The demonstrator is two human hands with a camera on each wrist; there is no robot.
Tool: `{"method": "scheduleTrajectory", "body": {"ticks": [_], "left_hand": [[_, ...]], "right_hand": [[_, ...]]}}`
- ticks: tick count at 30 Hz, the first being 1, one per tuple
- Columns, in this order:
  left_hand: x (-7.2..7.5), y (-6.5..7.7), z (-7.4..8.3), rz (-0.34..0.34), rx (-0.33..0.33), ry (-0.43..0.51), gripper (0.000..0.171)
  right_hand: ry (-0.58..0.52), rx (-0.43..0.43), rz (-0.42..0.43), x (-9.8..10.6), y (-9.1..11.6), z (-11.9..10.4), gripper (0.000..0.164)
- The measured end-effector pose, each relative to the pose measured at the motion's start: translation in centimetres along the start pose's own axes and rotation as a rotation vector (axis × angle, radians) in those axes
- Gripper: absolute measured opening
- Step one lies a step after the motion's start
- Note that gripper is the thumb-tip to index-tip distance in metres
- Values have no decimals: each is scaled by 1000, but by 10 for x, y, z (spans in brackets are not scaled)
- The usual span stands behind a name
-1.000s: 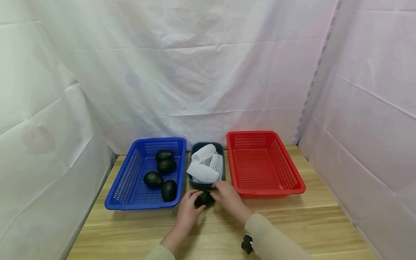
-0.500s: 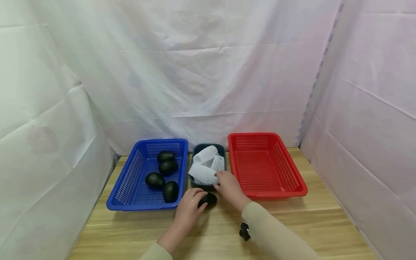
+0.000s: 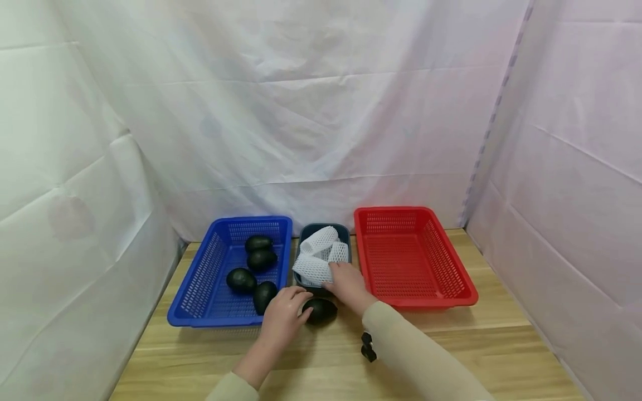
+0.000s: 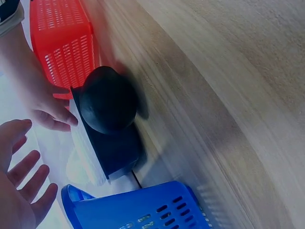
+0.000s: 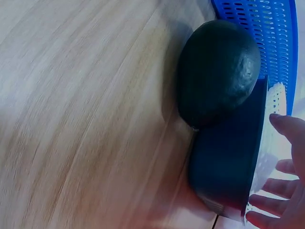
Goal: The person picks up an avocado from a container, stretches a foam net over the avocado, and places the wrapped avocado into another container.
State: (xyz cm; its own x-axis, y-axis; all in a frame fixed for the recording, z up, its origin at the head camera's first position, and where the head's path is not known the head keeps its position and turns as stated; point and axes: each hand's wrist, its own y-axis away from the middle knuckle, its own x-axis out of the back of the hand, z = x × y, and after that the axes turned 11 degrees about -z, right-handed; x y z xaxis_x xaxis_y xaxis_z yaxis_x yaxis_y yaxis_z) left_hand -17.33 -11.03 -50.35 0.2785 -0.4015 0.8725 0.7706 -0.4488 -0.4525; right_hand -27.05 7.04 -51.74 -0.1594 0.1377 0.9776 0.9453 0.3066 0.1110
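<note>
Blue basket (image 3: 215, 322), red basket (image 3: 396, 267) flank tub (image 5: 219, 167) | avocado (image 3: 322, 312) (fronting it) | left hand (image 3: 284, 313), right hand (image 3: 348, 284): fingers spread

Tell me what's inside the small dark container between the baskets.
In the dark container, at least three white mesh sleeves lie overlapping. The right grip covers its near right corner, and anything beneath the sleeves is hidden.
</note>
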Motion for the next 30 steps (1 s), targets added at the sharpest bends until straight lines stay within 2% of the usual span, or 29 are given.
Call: {"method": "scheduleTrajectory", "body": {"ticks": [8,13,19,30], "left_hand": [[-4,1,0,-17,-18,-10,32],[-3,1,2,-30,-13,-8,32],[-3,1,3,-47,2,-14,32],[-7,3,3,-82,28,-9,31]], "right_hand": [[-60,-24,-45,-6,-12,-6,65],[-102,-28,-53,-3,-13,-7,59],[-121,4,-19,2,-11,-4,49],[-130,64,49,27,-2,2,36]]}}
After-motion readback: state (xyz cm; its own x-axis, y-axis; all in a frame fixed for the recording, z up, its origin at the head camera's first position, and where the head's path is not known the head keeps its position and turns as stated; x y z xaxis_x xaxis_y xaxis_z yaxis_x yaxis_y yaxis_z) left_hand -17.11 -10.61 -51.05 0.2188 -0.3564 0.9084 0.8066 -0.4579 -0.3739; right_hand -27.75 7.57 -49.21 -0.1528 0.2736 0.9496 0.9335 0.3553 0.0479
